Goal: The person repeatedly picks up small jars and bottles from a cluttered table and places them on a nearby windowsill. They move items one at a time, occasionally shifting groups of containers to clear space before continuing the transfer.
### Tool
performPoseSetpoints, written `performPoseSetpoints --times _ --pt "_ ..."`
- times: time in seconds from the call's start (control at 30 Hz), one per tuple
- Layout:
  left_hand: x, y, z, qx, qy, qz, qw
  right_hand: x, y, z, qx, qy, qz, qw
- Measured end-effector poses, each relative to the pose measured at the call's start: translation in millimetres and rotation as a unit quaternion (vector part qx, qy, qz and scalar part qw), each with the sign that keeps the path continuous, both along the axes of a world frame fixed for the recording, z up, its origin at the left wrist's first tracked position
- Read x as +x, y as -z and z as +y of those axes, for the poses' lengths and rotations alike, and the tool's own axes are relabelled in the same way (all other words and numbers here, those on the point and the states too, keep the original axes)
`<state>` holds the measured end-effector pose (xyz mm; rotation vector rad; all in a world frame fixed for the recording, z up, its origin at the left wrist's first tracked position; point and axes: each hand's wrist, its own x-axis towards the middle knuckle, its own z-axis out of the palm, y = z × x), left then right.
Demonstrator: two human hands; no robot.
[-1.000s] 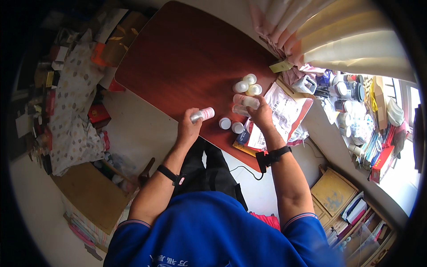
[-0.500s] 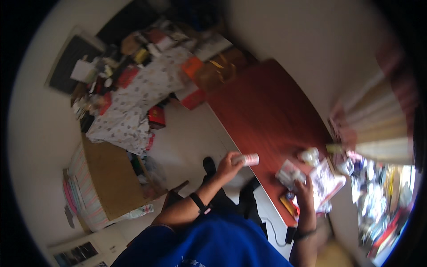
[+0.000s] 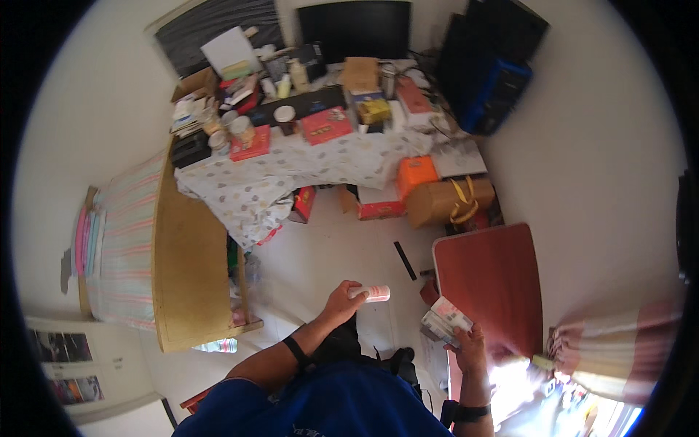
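My left hand (image 3: 340, 304) is wrapped around the near end of a small white cylindrical container with red markings (image 3: 377, 293), held almost level above the floor. Its cap end is partly covered by my fingers. Toward the right, my right hand (image 3: 470, 348) grips flat white-and-grey packets with pinkish printing (image 3: 449, 316). They look like thin boxes, and I cannot make out their exact kind. These packets are at the left edge of a red-brown table (image 3: 491, 273), raised in my fingers.
Ahead stands a long desk under a spotted white cloth (image 3: 342, 164), crowded with red boxes (image 3: 326, 125), cups (image 3: 285, 115) and a black monitor (image 3: 354, 30). A tan bag with yellow handles (image 3: 437, 204) sits beside it. On the left is a wooden cabinet (image 3: 191, 269); a curtain (image 3: 619, 357) hangs right.
My view has swung left toward the desk. My right hand has lifted the packets from among the things on the red-brown table. The container remains in my left hand.
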<state>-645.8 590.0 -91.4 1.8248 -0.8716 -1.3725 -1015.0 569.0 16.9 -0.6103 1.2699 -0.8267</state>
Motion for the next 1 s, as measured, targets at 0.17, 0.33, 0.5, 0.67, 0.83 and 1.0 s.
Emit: performPoseSetpoints --times 0.17,0.33,0.5,0.67,0.83,1.0 --pt "93 -20 -6 -0.003 -0.100 -0.038 0.994 84 3 -56 0.023 -0.084 0.012 0.996" --pt "147 -25 2 0.016 -0.226 -0.005 0.974 148 23 -119 0.026 -0.170 -0.003 0.985" --pt "184 -25 -11 0.003 -0.314 0.064 0.947 206 38 -179 0.043 -0.199 -0.021 0.979" --pt "230 -27 -51 0.000 -0.365 0.036 0.930 255 56 -251 0.045 -0.236 -0.001 0.971" --pt "289 -49 -90 -0.035 -0.432 -0.047 0.900 301 57 -324 0.056 -0.290 0.023 0.955" --pt "368 -68 -97 -0.118 -0.545 -0.035 0.829 356 46 -378 0.019 -0.332 0.001 0.943"
